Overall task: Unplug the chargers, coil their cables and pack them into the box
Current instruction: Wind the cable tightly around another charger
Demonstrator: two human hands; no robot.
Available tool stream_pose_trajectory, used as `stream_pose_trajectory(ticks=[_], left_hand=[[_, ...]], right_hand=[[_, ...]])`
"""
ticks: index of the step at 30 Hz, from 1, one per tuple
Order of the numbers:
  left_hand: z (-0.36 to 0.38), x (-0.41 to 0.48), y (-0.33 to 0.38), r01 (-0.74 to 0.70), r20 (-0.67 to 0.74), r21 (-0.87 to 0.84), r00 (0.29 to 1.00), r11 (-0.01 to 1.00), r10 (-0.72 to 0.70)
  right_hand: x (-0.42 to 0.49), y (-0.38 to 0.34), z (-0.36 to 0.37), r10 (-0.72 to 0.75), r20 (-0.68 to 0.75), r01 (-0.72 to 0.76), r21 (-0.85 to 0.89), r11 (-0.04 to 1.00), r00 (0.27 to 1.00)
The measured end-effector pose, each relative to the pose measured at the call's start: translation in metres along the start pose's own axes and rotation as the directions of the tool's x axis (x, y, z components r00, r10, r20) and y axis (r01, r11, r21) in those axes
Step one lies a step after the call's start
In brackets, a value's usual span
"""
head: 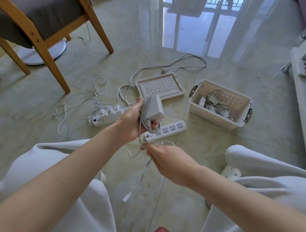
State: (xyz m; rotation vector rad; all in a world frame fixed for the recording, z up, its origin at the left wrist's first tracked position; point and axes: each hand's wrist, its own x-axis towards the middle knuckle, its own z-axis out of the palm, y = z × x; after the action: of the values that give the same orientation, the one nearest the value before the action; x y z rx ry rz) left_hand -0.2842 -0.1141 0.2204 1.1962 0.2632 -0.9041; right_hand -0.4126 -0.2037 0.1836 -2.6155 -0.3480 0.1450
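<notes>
Dangling nearest the person, the plug (pixel 126 198) hangs straight below the right hand (pixel 169 162), which pinches the cable (pixel 141 179). Just beyond and to its left, the left hand (pixel 129 125) grips the upright charger (pixel 156 107) and its coils. The box (pixel 213 118) sits farther off, to the right.

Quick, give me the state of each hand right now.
Left hand: grips the white charger and its coiled loops.
Right hand: pinches the loose cable, plug end dangling.
</notes>
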Motion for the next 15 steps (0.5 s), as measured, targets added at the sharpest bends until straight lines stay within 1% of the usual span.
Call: stream_pose_trajectory(ticks=[3, 7, 9, 11, 13, 15], left_hand=[[-0.001, -0.005, 0.007, -0.028, 0.042, -0.016, 0.999, 0.999, 0.028], [-0.003, -0.01, 0.014, -0.069, 0.078, 0.073, 0.995, 0.995, 0.063], [-0.004, -0.014, 0.018, -0.078, 0.092, 0.179, 0.994, 0.981, 0.062], [-0.005, -0.019, 0.023, -0.074, 0.109, 0.315, 0.993, 0.946, 0.041], [-0.007, -0.023, 0.026, -0.07, 0.132, 0.453, 0.991, 0.889, 0.011], [-0.009, -0.025, 0.026, -0.095, 0.124, 0.587, 0.992, 0.804, 0.026]], right_hand=[[0.003, 0.014, -0.002, 0.059, 0.009, -0.059, 0.006, 0.998, 0.998], [0.006, 0.026, -0.013, 0.112, 0.028, -0.11, -0.051, 0.993, 0.993], [0.008, 0.031, -0.02, 0.104, 0.01, -0.102, -0.11, 0.989, 0.995], [0.01, 0.036, -0.026, 0.076, -0.021, -0.078, -0.154, 0.985, 0.997], [0.012, 0.04, -0.031, 0.055, -0.049, -0.063, -0.162, 0.985, 0.997], [0.014, 0.044, -0.034, 0.059, -0.064, -0.069, -0.178, 0.982, 0.996]])
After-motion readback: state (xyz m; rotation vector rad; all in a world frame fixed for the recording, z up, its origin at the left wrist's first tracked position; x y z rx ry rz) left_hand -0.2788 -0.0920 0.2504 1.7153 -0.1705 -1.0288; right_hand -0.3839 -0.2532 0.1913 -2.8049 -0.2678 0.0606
